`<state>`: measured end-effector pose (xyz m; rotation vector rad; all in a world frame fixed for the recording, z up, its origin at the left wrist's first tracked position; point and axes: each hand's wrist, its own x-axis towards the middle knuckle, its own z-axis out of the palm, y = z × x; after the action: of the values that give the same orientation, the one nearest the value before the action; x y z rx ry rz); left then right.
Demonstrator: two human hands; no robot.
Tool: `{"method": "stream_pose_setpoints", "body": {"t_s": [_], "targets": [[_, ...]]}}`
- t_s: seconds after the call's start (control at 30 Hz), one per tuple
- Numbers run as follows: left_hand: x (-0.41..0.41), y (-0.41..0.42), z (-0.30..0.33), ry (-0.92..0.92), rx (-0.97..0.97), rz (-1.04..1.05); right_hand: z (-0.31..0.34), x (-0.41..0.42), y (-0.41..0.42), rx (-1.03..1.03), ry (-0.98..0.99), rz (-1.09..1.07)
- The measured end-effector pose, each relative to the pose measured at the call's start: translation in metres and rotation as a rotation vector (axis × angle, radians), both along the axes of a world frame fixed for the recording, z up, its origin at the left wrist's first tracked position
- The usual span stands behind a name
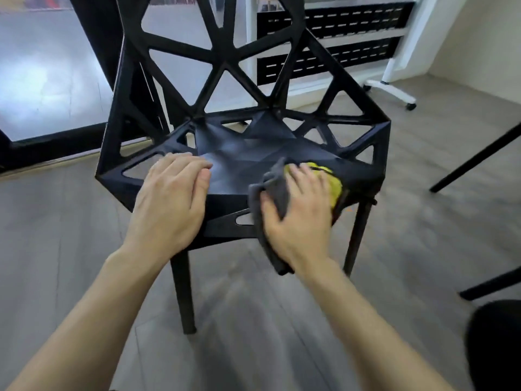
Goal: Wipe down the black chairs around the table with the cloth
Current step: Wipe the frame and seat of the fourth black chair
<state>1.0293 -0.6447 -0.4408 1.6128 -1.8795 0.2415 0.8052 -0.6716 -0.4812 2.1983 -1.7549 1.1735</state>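
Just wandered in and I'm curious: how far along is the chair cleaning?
Done: nothing provably clean. In hand: the right hand presses the grey-and-yellow cloth on the black chair seat's front right, while the left hand steadies it. Left: its backrest, legs, other chairs.

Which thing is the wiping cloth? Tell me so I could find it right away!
Find the big black chair with triangle-shaped holes in the middle of the picture. On the front right part of its seat lies the right hand, pressing down on the cloth. It is the only soft, crumpled thing there: grey on one side, bright yellow on the other, with one end hanging over the seat's front edge.
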Motion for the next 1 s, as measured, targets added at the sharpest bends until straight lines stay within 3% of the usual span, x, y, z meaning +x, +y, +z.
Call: {"method": "stream_pose_setpoints", "body": {"t_s": [0.1,0.17,0.23,0.33,0.4,0.47,0.57,0.63,0.7,0.77,0.87,0.93,1.0], "targets": [[-0.019,0.002,-0.002,0.081,0.076,-0.028,-0.002,0.048,0.032,-0.034,0.140,0.395],[-0.023,0.004,-0.001,0.099,0.139,0.012,-0.005,0.016,0.019,-0.069,0.134,0.434],[-0.022,0.004,-0.002,0.047,0.209,0.049,-0.012,-0.042,-0.003,-0.071,0.068,0.330],[-0.020,0.003,-0.002,-0.002,0.259,0.038,-0.016,-0.128,-0.050,0.016,-0.212,0.034],[-0.020,0.001,-0.002,-0.003,0.267,0.045,-0.014,-0.129,-0.062,0.061,-0.453,-0.111],[-0.019,0.000,-0.003,0.038,0.258,0.055,-0.016,-0.084,-0.040,0.024,-0.573,-0.162],[-0.018,-0.001,-0.004,0.101,0.226,0.071,-0.032,-0.018,0.018,-0.045,-0.390,0.040],[-0.019,-0.004,-0.004,0.120,0.216,0.097,-0.043,-0.022,0.027,-0.061,-0.257,0.202],[-0.024,-0.006,-0.002,0.103,0.209,0.126,-0.047,-0.055,0.003,-0.081,-0.265,0.212],[-0.027,-0.007,-0.003,0.059,0.207,0.140,-0.043,-0.089,-0.033,-0.080,-0.448,0.084],[-0.030,-0.005,-0.003,0.020,0.207,0.149,-0.023,-0.111,-0.063,0.075,-0.923,-0.144],[-0.032,-0.004,-0.004,0.000,0.189,0.141,-0.019,-0.092,-0.045,0.091,-0.823,-0.131],[-0.032,-0.006,-0.004,-0.001,0.178,0.139,-0.022,-0.063,-0.010,0.024,-0.451,0.030]]}}
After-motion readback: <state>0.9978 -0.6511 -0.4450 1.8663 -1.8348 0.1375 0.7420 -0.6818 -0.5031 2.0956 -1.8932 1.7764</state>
